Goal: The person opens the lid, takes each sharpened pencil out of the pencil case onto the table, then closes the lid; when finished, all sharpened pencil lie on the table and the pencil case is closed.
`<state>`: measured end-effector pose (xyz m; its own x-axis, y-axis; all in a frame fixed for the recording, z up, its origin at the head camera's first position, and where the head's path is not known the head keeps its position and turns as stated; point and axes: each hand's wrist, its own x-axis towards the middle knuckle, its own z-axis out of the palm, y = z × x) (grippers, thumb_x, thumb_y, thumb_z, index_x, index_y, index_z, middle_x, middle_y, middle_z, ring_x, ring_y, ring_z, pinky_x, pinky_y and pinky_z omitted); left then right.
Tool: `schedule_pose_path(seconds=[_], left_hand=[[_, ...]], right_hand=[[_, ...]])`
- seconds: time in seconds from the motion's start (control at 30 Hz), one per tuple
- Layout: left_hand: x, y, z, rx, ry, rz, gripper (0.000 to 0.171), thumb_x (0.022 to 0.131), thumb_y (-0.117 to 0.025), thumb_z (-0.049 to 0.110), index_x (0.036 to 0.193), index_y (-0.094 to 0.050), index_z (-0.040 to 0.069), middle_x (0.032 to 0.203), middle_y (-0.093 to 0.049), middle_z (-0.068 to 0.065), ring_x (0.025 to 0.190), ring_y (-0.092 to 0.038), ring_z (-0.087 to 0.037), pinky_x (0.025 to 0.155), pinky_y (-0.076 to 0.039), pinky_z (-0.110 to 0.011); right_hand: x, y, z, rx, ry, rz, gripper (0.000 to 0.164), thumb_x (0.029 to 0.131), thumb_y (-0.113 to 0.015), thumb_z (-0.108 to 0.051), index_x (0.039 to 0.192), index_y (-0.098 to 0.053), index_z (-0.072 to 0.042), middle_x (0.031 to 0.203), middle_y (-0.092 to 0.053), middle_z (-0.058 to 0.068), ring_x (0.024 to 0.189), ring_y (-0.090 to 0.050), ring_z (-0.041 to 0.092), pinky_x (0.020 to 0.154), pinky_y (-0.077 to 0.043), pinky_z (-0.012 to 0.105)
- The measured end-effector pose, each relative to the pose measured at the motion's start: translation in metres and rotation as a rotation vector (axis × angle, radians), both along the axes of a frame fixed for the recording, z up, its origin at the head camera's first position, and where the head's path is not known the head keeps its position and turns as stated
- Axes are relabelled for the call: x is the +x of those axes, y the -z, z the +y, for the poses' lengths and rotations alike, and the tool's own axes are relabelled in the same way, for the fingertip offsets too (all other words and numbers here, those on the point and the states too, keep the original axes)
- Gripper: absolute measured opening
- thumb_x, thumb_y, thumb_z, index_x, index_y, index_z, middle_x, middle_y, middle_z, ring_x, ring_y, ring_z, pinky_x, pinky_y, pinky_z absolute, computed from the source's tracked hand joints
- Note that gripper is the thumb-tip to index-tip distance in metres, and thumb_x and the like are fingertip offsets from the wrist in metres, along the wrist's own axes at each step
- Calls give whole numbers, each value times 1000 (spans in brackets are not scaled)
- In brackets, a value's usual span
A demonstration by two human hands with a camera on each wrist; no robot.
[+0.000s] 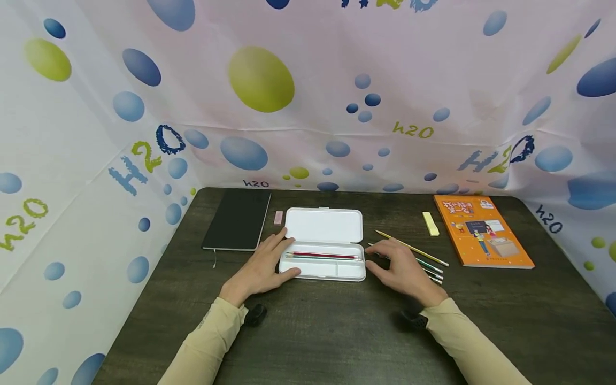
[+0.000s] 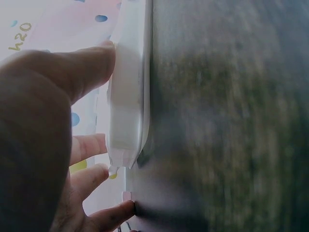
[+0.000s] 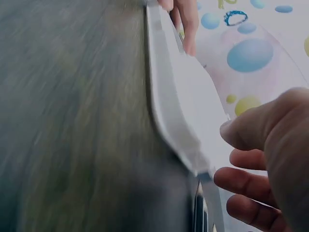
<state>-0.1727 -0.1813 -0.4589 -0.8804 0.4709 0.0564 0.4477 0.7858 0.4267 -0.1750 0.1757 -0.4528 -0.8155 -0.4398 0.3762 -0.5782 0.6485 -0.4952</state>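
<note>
A white pencil case (image 1: 308,270) lies with its lid (image 1: 324,224) flipped back. Red and green pencils (image 1: 323,257) lie lengthwise inside it. My left hand (image 1: 262,267) rests on the case's left end, thumb at the near edge and fingers spread toward the hinge side. In the left wrist view the left thumb (image 2: 91,67) touches the rim of the case. My right hand (image 1: 401,270) is by the right end with its fingers loosely bent and nothing gripped. Partly under it lie several loose pencils (image 1: 430,264), and a yellow pencil (image 1: 414,248) lies just beyond.
A black notebook (image 1: 238,219) lies at the back left, with a pink eraser (image 1: 278,217) between it and the lid. To the right are a yellow eraser (image 1: 430,224) and an orange book (image 1: 483,230). A printed curtain (image 1: 308,96) hangs behind the dark table (image 1: 332,331).
</note>
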Motion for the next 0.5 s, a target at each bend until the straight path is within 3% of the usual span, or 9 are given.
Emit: schedule_pose_path(seconds=[0.2,0.3,0.5], left_hand=[[-1,-2,-1,16,19,33,80,94,-62,55,154,-37,8,164,-17,-14,146,-23,-44,118,-19,-57],[-2,-2,0,10,27,31,80,95,-60,57,154,-37,9,165,-15,-13,146,-22,-44,118,-19,-57],[-1,0,-3,0,19,19,80,95,-58,58,155,-36,11,165,-14,-12,147,-20,-43,118,-17,-59]], right_hand=[[-7,-2,-21,42,-52,53,24,87,-78,-19,107,-76,-8,104,-72,2,93,-61,19,86,-51,46],[-9,-1,-25,80,-65,50,25,87,-78,-19,109,-76,-8,104,-73,3,90,-59,19,77,-51,42],[-8,3,-29,142,-80,25,26,88,-76,-18,111,-75,-6,109,-72,7,89,-56,21,75,-49,40]])
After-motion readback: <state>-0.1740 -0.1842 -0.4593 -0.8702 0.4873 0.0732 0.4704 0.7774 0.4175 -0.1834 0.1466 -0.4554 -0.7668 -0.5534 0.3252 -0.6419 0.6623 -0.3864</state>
